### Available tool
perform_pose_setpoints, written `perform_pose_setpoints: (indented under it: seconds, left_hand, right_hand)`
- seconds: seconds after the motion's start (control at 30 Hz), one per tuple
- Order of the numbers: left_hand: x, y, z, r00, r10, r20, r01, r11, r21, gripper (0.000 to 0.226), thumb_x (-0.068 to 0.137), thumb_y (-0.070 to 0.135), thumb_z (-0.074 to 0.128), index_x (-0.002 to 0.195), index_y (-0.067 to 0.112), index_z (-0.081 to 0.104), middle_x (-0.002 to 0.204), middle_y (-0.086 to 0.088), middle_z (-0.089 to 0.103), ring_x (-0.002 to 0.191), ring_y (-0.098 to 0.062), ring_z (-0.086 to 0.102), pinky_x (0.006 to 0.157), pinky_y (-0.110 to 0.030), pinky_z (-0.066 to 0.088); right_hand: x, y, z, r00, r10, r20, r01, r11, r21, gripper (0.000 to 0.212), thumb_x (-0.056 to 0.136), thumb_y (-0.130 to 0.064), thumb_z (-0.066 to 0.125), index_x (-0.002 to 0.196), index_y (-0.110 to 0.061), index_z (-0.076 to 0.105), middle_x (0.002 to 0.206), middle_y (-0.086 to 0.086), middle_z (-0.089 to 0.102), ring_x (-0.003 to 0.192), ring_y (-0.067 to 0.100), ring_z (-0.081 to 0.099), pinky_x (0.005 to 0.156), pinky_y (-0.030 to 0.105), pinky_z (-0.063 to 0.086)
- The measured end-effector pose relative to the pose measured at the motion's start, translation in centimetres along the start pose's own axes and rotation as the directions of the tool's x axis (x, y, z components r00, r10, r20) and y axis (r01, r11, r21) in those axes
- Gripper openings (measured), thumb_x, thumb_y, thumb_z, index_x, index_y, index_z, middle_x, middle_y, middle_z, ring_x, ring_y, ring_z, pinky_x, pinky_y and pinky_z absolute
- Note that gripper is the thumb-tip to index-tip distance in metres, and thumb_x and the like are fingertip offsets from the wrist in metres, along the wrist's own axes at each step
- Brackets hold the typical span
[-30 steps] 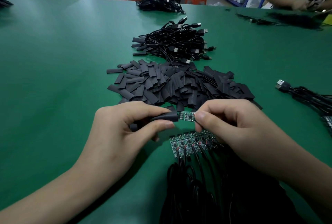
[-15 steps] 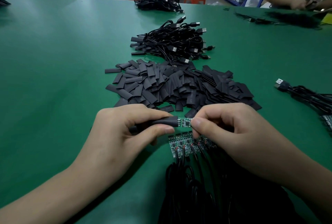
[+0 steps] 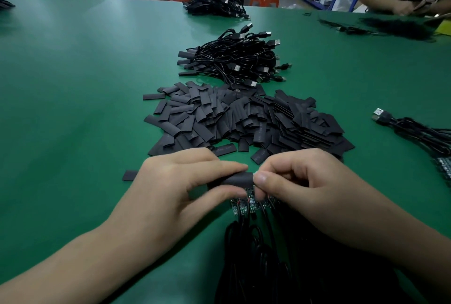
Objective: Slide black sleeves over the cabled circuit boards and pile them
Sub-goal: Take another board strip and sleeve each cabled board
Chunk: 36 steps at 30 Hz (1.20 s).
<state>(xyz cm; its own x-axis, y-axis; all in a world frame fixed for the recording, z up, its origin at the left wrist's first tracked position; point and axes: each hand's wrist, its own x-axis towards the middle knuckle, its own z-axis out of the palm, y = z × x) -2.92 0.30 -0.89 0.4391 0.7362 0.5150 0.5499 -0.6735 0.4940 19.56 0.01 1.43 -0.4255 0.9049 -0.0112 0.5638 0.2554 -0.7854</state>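
My left hand [image 3: 180, 181] pinches a black sleeve [image 3: 235, 179] between thumb and fingers. My right hand [image 3: 300, 181] meets it from the right, fingertips at the sleeve's open end, where only a sliver of the circuit board shows. Just below the hands lies a row of bare green circuit boards [image 3: 251, 203] with black cables [image 3: 268, 255] running toward me. A broad heap of loose black sleeves [image 3: 244, 118] covers the green table [image 3: 73, 108] just beyond the hands. Farther back sits a pile of sleeved cables with USB plugs [image 3: 236, 59].
One stray sleeve [image 3: 129, 175] lies left of my left hand. A cable bundle with a USB plug [image 3: 415, 128] lies at the right edge. Another cable pile [image 3: 217, 6] sits at the far edge. Another person's hands [image 3: 410, 6] work at the far right corner.
The sleeve has slid rightward over the board: the green board showed between my hands before, now it is almost fully covered. My hands have closed together.
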Motion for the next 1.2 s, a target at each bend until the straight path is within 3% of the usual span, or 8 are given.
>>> perform_pose_setpoints:
  seconds: [0.17, 0.27, 0.37, 0.47, 0.7, 1.0, 1.07, 1.2]
  left_hand:
    - [0.1, 0.2, 0.0, 0.996, -0.009, -0.093, 0.009, 1.0, -0.009, 0.023, 0.082, 0.033, 0.077, 0.103, 0.022, 0.08, 0.09, 0.012, 0.069, 0.081, 0.002, 0.063, 0.076, -0.011, 0.046]
    - [0.3, 0.3, 0.0, 0.992, -0.061, -0.111, 0.055, 0.997, -0.055, 0.02, 0.082, 0.035, 0.076, 0.098, 0.025, 0.08, 0.087, 0.014, 0.07, 0.078, 0.002, 0.063, 0.073, -0.011, 0.044]
    - [0.4, 0.2, -0.1, 0.98, -0.137, -0.144, 0.117, 0.984, -0.137, 0.02, 0.08, 0.039, 0.074, 0.098, 0.031, 0.079, 0.086, 0.015, 0.072, 0.081, -0.005, 0.067, 0.072, -0.019, 0.05]
    - [0.4, 0.2, -0.2, 0.975, -0.163, -0.149, 0.132, 0.972, -0.195, 0.019, 0.08, 0.039, 0.073, 0.098, 0.032, 0.078, 0.086, 0.014, 0.072, 0.083, -0.009, 0.069, 0.073, -0.021, 0.05]
    - [0.3, 0.5, 0.1, 0.979, -0.147, -0.142, 0.114, 0.969, -0.218, 0.02, 0.081, 0.036, 0.074, 0.099, 0.029, 0.078, 0.088, 0.014, 0.072, 0.086, -0.006, 0.069, 0.076, -0.014, 0.048]
    - [0.3, 0.4, 0.5, 0.984, -0.097, -0.151, 0.067, 0.979, -0.194, 0.018, 0.084, 0.035, 0.077, 0.1, 0.028, 0.077, 0.091, 0.017, 0.072, 0.086, -0.005, 0.069, 0.077, -0.013, 0.048]
    - [0.3, 0.4, 0.4, 0.979, -0.1, -0.175, 0.066, 0.979, -0.194, 0.018, 0.084, 0.037, 0.077, 0.101, 0.03, 0.077, 0.091, 0.016, 0.072, 0.086, -0.005, 0.069, 0.077, -0.015, 0.049]
    - [0.3, 0.3, 0.2, 0.964, -0.116, -0.239, 0.067, 0.977, -0.204, 0.02, 0.083, 0.036, 0.078, 0.103, 0.037, 0.073, 0.092, 0.013, 0.071, 0.087, -0.009, 0.068, 0.077, -0.015, 0.047]
  right_hand:
    - [0.1, 0.4, 0.2, 0.998, -0.041, -0.037, 0.043, 0.998, 0.054, 0.023, 0.099, -0.045, 0.06, 0.086, -0.031, 0.073, 0.054, -0.012, 0.041, 0.05, 0.006, 0.032, 0.048, 0.023, 0.025]
    - [0.1, 0.5, 0.1, 0.992, -0.08, -0.102, 0.095, 0.983, 0.157, 0.012, 0.09, -0.04, 0.064, 0.098, -0.032, 0.067, 0.064, -0.011, 0.052, 0.055, 0.007, 0.043, 0.053, 0.027, 0.036]
    - [-0.1, 0.3, -0.3, 0.948, -0.224, -0.227, 0.227, 0.974, -0.013, 0.006, 0.091, -0.027, 0.067, 0.095, -0.031, 0.065, 0.078, -0.01, 0.063, 0.07, 0.011, 0.061, 0.064, 0.027, 0.05]
    - [-0.2, -0.2, -0.2, 0.887, -0.355, -0.296, 0.297, 0.928, -0.223, 0.009, 0.09, -0.02, 0.07, 0.09, -0.029, 0.068, 0.08, -0.014, 0.066, 0.078, 0.011, 0.066, 0.067, 0.024, 0.051]
    - [-0.3, -0.4, 0.3, 0.829, -0.439, -0.347, 0.328, 0.884, -0.334, 0.004, 0.087, -0.018, 0.075, 0.089, -0.022, 0.074, 0.08, -0.017, 0.068, 0.075, 0.002, 0.066, 0.067, 0.014, 0.048]
    - [-0.3, -0.6, 0.7, 0.837, -0.421, -0.349, 0.315, 0.893, -0.321, 0.005, 0.086, -0.019, 0.076, 0.088, -0.024, 0.074, 0.076, -0.019, 0.066, 0.073, 0.003, 0.065, 0.065, 0.013, 0.047]
    - [-0.4, -0.6, 0.6, 0.857, -0.366, -0.362, 0.308, 0.928, -0.209, 0.008, 0.086, -0.022, 0.077, 0.092, -0.025, 0.072, 0.075, -0.018, 0.067, 0.074, 0.006, 0.068, 0.066, 0.014, 0.05]
    - [-0.6, -0.6, 0.1, 0.936, -0.206, -0.286, 0.222, 0.975, 0.024, 0.006, 0.09, -0.032, 0.071, 0.095, -0.03, 0.069, 0.082, -0.011, 0.076, 0.076, 0.015, 0.073, 0.07, 0.032, 0.058]
